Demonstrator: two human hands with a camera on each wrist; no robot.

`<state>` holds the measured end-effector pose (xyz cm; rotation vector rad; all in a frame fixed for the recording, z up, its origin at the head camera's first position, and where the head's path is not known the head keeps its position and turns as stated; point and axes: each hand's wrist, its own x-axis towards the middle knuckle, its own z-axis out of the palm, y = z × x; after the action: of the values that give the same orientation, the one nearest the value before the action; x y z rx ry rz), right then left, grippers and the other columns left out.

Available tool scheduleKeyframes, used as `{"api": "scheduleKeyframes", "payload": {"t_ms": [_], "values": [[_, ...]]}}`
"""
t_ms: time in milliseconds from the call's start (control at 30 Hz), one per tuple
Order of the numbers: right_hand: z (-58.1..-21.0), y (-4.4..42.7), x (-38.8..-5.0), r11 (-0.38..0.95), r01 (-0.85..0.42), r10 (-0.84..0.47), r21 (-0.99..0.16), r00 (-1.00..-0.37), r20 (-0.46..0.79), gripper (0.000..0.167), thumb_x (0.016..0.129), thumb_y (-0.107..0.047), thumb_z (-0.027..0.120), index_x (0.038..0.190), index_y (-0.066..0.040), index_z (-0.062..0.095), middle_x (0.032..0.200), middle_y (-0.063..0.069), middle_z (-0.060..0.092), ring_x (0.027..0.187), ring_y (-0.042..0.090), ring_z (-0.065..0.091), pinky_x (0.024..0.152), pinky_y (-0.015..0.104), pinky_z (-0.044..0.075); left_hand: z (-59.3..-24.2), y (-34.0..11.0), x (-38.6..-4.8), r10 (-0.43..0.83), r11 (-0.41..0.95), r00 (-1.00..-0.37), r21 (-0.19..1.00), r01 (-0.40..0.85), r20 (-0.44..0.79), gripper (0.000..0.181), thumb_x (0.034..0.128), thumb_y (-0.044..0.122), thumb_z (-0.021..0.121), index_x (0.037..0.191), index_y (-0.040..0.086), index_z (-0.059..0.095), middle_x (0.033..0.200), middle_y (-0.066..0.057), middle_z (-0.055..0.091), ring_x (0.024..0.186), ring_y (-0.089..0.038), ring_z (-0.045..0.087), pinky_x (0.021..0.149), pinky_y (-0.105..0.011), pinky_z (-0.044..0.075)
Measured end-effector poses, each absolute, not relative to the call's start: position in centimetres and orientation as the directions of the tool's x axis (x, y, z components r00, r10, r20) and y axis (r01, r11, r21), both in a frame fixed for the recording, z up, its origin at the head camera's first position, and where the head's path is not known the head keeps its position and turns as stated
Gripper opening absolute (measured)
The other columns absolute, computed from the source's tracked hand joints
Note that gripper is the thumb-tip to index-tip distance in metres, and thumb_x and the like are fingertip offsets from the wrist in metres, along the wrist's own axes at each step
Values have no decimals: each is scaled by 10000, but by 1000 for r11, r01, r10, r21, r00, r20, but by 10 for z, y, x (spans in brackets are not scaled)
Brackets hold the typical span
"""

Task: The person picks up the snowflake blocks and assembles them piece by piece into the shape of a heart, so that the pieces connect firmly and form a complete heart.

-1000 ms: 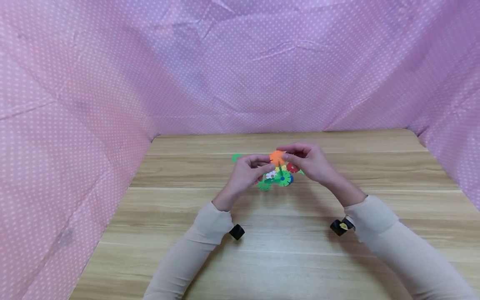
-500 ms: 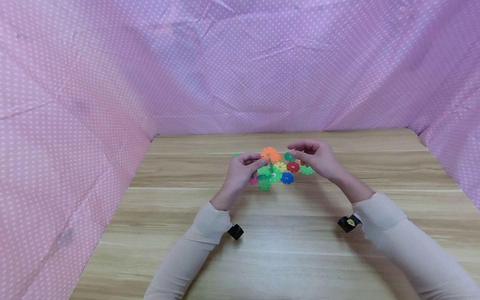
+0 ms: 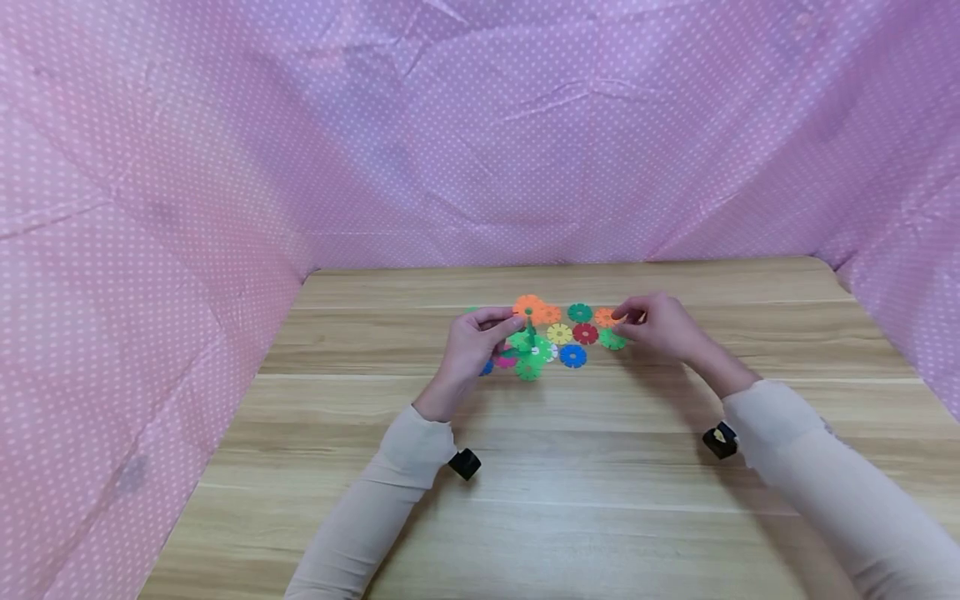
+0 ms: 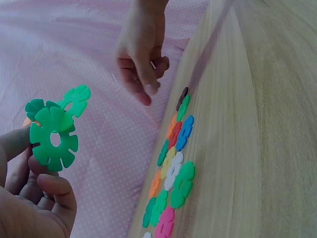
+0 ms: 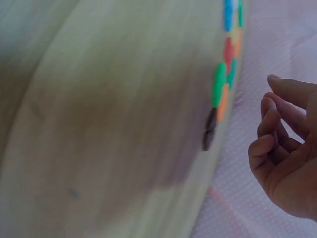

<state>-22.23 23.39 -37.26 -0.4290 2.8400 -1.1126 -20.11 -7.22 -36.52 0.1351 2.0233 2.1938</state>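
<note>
My left hand [image 3: 465,346] pinches a joined group of plastic snowflake discs between thumb and fingers, raised above the table. An orange disc [image 3: 528,301] tops the group in the head view. Its green discs [image 4: 42,145] face the camera in the left wrist view, interlocked at angles. My right hand [image 3: 663,327] hovers apart at the right end of the loose discs. Its fingers curl loosely, and nothing shows between them in the right wrist view. Below it lie a light green disc [image 3: 612,343] and a dark brown disc [image 5: 210,130].
Several loose discs lie flat on the wooden table [image 3: 570,500], among them a red disc [image 3: 586,327], a yellow disc [image 3: 559,327] and a blue disc [image 3: 573,363]. A pink dotted cloth [image 3: 480,150] hangs behind the table's far edge and along both sides.
My right hand has come off the orange disc and moved right, over the loose discs. My left hand has drawn slightly left with the joined discs, uncovering more loose ones.
</note>
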Motion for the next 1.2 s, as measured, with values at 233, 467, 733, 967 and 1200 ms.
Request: {"api": "scheduleKeyframes", "payload": {"t_ms": [233,467,733,967,1200], "values": [[-388,238,-227,809,-226,-306,-543,-950,-62,315,918,-172,753,1149,32,689,856,73,620,780,242,524,684,360,454,-367,-73,-202,166,-76,-986,996,-45,-32,195,914,148,767,1047,9,733,840,-17,724,572,-90,476,545,-237,416],[-392,239,-229,825,-215,-298,-523,-951,-78,326,910,-184,761,1158,15,689,852,69,612,781,242,517,686,364,436,-366,-72,-202,168,-75,-985,996,-48,-35,174,914,125,763,1040,9,737,849,-3,740,555,-85,468,529,-224,438],[-390,237,-230,818,-189,-288,-543,-952,-102,315,909,-177,762,1134,20,664,861,89,596,789,256,512,686,367,441,-367,-71,-201,179,-93,-984,995,-30,-13,164,909,115,766,1024,0,742,859,-21,745,526,-81,426,572,-238,549],[-390,234,-225,810,-164,-266,-563,-959,-104,311,892,-154,781,1086,-6,590,913,117,582,831,273,513,718,377,447,-369,-72,-200,185,-68,-982,997,-32,-19,178,913,156,769,1030,23,748,854,-26,729,558,-86,463,531,-220,496],[-387,235,-220,757,-189,-283,-626,-958,-53,193,917,-29,712,1059,-5,584,944,134,604,854,278,540,727,377,475,-369,-73,-199,183,-73,-982,996,-51,-37,187,912,168,772,1038,32,746,861,-15,726,571,-88,465,523,-210,490]]}}
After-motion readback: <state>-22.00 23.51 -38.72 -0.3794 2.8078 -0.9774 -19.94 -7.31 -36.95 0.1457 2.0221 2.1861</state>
